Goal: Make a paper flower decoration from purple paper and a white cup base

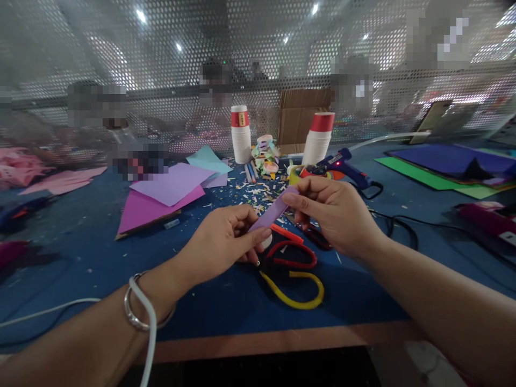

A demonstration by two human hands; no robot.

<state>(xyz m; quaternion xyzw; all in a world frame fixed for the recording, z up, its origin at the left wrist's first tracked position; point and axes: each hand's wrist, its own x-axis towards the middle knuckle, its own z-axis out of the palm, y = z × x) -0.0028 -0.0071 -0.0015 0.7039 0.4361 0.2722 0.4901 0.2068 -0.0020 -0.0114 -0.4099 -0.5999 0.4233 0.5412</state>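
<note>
Between my two hands a narrow purple paper strip [271,213] is stretched at a slant above the table. My left hand [226,234] pinches its lower left end between thumb and fingers. The upper right end sits in the pinch of my right hand [330,207]. Just below lie scissors with red and yellow handles [312,301], their blades partly hidden by my left hand. A red-orange stick-like piece [287,233] rests beside them under the strip.
Behind my hands are scattered paper scraps [258,192] and two paper cup stacks [241,142]. A blue glue gun [349,169] with a lit red light lies right, its cable trailing. Lilac sheets [173,183] lie left, blue and green sheets [427,172] right. A perforated screen [169,64] stands behind.
</note>
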